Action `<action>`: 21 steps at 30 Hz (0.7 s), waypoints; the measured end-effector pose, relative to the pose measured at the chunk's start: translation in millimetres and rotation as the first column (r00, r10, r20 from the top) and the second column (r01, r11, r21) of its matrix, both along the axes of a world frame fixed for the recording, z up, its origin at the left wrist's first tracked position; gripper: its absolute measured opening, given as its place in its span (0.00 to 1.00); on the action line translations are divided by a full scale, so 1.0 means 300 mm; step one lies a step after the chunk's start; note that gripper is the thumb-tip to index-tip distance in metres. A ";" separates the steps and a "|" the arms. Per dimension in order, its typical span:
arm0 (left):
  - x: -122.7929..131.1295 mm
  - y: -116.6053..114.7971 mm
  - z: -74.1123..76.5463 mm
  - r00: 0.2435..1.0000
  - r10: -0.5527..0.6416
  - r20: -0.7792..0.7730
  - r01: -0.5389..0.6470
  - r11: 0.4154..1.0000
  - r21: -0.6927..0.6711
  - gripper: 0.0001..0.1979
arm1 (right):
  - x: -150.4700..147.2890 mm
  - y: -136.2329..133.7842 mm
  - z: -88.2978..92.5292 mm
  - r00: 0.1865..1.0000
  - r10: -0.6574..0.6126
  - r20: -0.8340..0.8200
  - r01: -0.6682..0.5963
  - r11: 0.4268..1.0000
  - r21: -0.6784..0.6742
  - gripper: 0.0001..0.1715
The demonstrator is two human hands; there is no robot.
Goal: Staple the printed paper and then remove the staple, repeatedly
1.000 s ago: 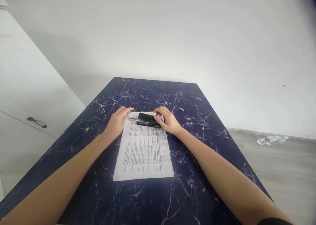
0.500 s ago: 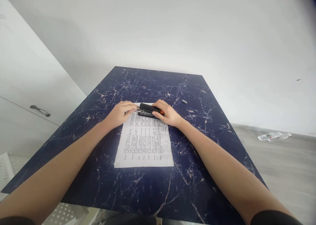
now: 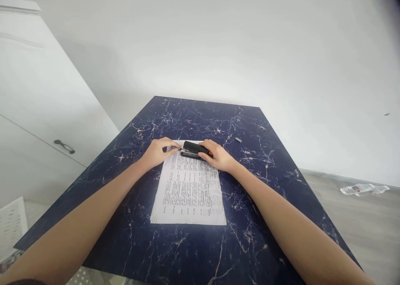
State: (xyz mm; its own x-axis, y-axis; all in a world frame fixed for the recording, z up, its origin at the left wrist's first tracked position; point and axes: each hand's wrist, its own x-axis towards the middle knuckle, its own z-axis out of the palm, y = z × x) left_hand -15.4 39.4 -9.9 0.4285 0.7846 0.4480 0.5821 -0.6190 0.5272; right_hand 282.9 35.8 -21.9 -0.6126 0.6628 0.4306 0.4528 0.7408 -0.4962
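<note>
A black stapler (image 3: pixel 194 147) with an orange patch at its rear lies across the top of a printed paper stack (image 3: pixel 189 193). My right hand (image 3: pixel 217 155) is wrapped round the stapler's rear end, thumb on the near side. At the front end, my left hand (image 3: pixel 159 152) has thumb and forefinger closed on a thin metal part that sticks out between the stapler's upper arm and base. The fingers partly hide this part. A small grey block (image 3: pixel 238 139), perhaps a strip of staples, lies to the right beyond my right hand.
The dark blue marbled table (image 3: pixel 200 251) stands against a white wall (image 3: pixel 218 43). On the left is a white cabinet with a dark handle (image 3: pixel 64 146), and a white perforated basket (image 3: pixel 14 222) below it. Clear plastic packaging (image 3: pixel 364 189) lies on the floor at right.
The view has shifted, so the table sits lower and slightly right. My left hand has drawn back a little from the stapler's front, and more of the metal part shows.
</note>
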 end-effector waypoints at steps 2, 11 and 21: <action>-0.005 0.006 -0.007 1.000 -0.015 -0.005 0.015 0.999 -0.034 0.09 | 0.000 0.000 0.000 1.000 0.002 0.008 -0.002 1.000 -0.004 0.18; -0.006 0.016 -0.005 0.999 -0.037 -0.027 0.035 0.995 -0.090 0.09 | 0.001 0.000 -0.001 1.000 -0.001 0.015 0.002 1.000 -0.012 0.18; -0.013 0.018 -0.002 1.000 -0.018 -0.007 0.017 0.991 -0.132 0.08 | 0.000 -0.003 0.005 1.000 -0.001 0.012 0.002 1.000 -0.023 0.18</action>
